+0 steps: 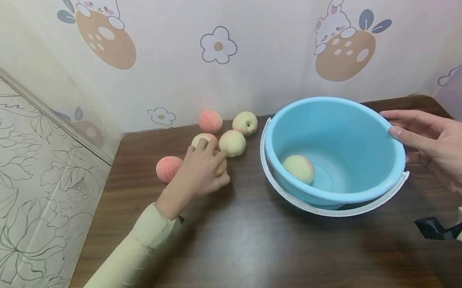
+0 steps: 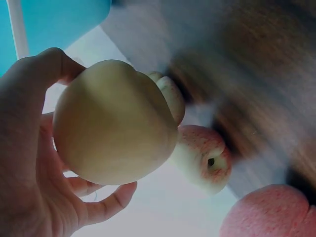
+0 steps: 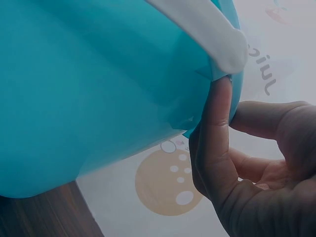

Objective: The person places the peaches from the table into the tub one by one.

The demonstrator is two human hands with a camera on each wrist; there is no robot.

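Observation:
My left hand (image 1: 200,171) holds a yellowish peach (image 2: 113,123), its thumb and fingers curled round the sides; in the head view the hand partly hides it. Just beyond are a pale peach (image 1: 232,143), another pale one with a dark stem hollow (image 1: 245,123), a pink peach (image 1: 210,121) and a partly covered blushed peach (image 1: 203,140). Left of the hand lies a second pink peach (image 1: 169,168). At the right, my right hand (image 1: 439,145) pinches the rim of a light blue bucket (image 1: 341,198), thumb and fingers on opposite sides. Inside the bucket rests one pale peach (image 1: 299,169).
The bucket's white handle (image 1: 301,206) hangs down along its near side. Everything stands on a dark brown wooden table (image 1: 231,252). Behind it is a wall covering (image 1: 274,68) with rabbit and fruit prints, and a flower-patterned panel (image 1: 22,187) borders the left.

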